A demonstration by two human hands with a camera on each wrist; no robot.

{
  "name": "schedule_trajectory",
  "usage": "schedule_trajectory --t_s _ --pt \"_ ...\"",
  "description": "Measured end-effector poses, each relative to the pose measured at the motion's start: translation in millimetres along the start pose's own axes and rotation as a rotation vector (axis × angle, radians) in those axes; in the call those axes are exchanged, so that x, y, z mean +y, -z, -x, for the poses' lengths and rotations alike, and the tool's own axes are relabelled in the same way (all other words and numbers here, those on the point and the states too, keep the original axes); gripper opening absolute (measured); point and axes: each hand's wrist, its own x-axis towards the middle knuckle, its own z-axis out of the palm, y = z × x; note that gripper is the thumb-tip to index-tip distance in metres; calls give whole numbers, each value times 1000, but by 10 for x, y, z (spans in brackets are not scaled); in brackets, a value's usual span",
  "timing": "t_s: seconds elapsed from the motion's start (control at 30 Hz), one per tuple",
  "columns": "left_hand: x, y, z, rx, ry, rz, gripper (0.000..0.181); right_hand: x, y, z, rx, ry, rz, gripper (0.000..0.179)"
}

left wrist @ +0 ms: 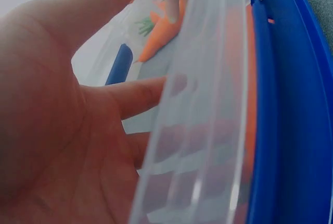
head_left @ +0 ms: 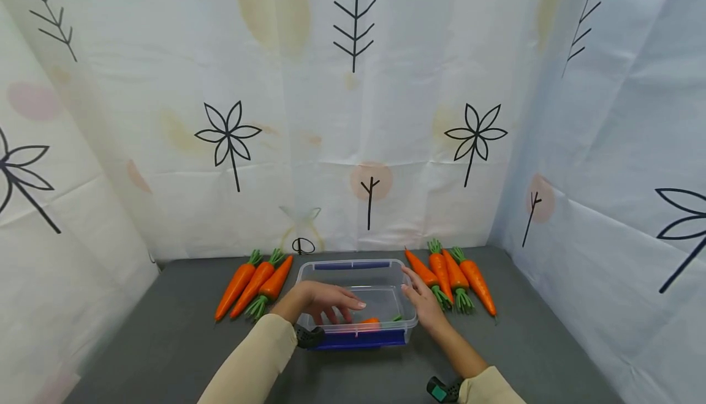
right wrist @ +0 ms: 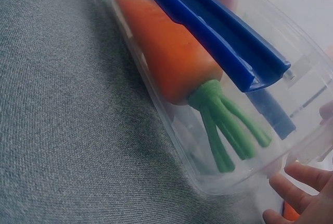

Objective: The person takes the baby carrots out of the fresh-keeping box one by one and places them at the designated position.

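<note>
A clear plastic box with blue clip flaps stands on the grey table, its top uncovered. Inside, along its near wall, lies an orange carrot with green stalks, seen through the plastic in the right wrist view. My left hand reaches over the box's left side, fingers loosely bent down into it above the carrot. Through the clear wall in the left wrist view, the fingers of this hand show spread with nothing gripped. At the right rim is my right hand, fingers extended along the box's side.
Carrots lie in a row left of the box, and several more carrots lie to its right, near the back edge. Patterned white curtains enclose the grey table at the back and both sides.
</note>
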Motion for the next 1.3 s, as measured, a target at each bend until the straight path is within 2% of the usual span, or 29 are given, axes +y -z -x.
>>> schedule_trajectory --t_s 0.17,0.33,0.57,0.6,0.7,0.83,0.97,1.1,1.3 --pt "54 -50 -27 2 41 -52 66 67 -15 -8 10 18 14 45" --pt "119 -97 -38 -8 28 -88 63 72 -13 -16 5 20 3 47" --pt "177 -158 -28 -13 24 -91 69 59 -18 -17 15 32 6 47" --pt "184 -165 -22 -10 16 -100 69 61 -19 -16 18 32 7 46" --pt "205 -183 -15 11 -35 -209 68 72 -22 -14 22 41 14 46" --pt "238 -201 6 50 -66 -334 63 94 -24 -29 18 39 8 46" --pt "256 -215 46 107 -75 -368 59 111 -22 -38 13 25 1 46" --pt "238 -210 98 179 -158 -395 50 94 -11 -20 9 10 9 46" --pt "170 -137 217 254 -276 -352 39 58 -9 -10 0 11 -1 47"
